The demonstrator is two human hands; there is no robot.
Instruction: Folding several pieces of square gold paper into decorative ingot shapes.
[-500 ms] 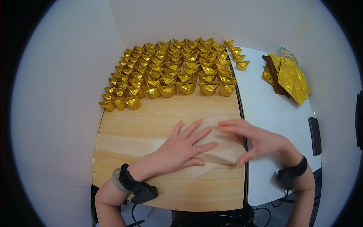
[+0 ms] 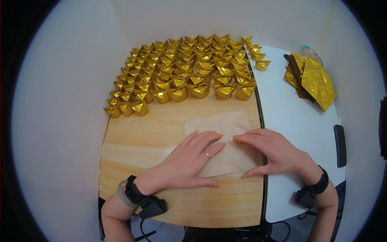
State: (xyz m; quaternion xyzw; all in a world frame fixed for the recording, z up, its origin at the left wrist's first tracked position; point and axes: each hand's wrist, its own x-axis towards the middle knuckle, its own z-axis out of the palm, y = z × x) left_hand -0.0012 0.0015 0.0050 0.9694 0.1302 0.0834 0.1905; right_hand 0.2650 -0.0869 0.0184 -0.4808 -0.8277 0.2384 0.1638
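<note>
paper sheet: the tan, roughly square sheet is lying on the wood-grain surface, near its right edge and partly under both hands.
left hand: it is reaching over the sheet's left part, fingers extended and thumb spread away, grasping nothing; a gold ring is circling one finger.
right hand: it is arching over the sheet's right edge, thumb and fingers well apart, gripping nothing; whether its fingertips are touching the paper, i cannot tell.
black wrist straps: one is wrapping each arm, with a pale green bangle circling the left.
gold ingots: many folded foil-paper ingots are standing in close rows beyond the sheet, a short file standing on the white surface.
foil stack: gold sheets are lying fanned at the far right, a slim dark bar lying nearer.
</note>
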